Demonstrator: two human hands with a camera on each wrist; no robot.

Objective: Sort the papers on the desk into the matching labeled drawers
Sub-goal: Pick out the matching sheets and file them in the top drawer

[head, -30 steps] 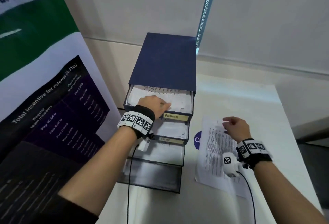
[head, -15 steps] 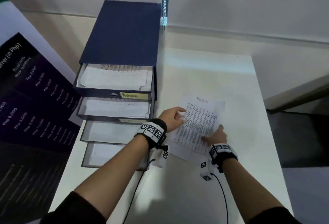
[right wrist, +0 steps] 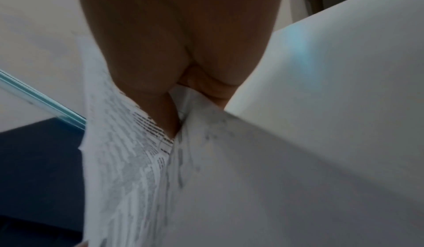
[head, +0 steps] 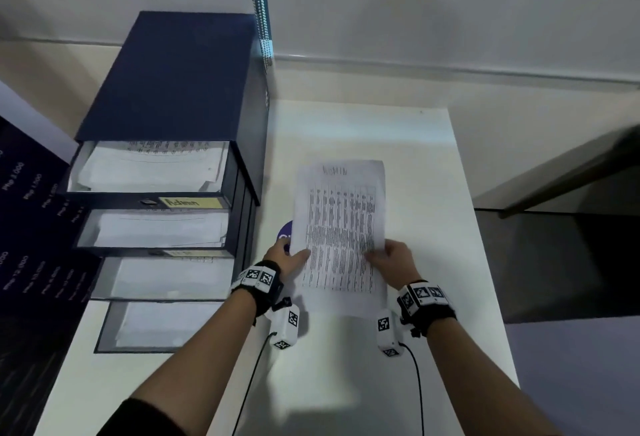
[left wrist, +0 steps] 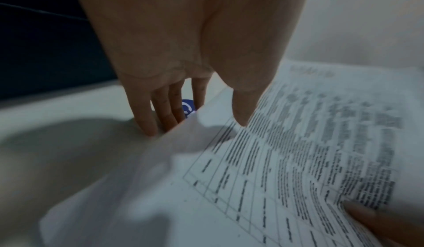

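Observation:
A printed sheet headed "ADMIN" [head: 341, 227] is raised a little off the middle of the white desk [head: 433, 193], and both hands hold it. My left hand [head: 294, 257] pinches its left edge, thumb [left wrist: 239, 109] on top and fingers [left wrist: 142, 116] beneath. At the right edge my right hand [head: 381, 255] pinches it the same way, thumb [right wrist: 165, 116] pressed on the print. The dark blue drawer unit [head: 173, 82] stands to the left with all its drawers pulled out in steps and papers in them. Its top drawer [head: 149, 169] bears a yellow "Admin" label [head: 188, 202].
A dark printed banner [head: 27, 227] leans left of the drawers. A round blue sticker [head: 285, 233] lies on the desk beside my left hand. A blind's bead chain [head: 261, 20] hangs behind the unit. The desk ends at right over dark floor [head: 554, 262].
My left hand has left the top drawer and come across to the sheet. Both hands now pinch the sheet, which has turned straight and lifted off the desk.

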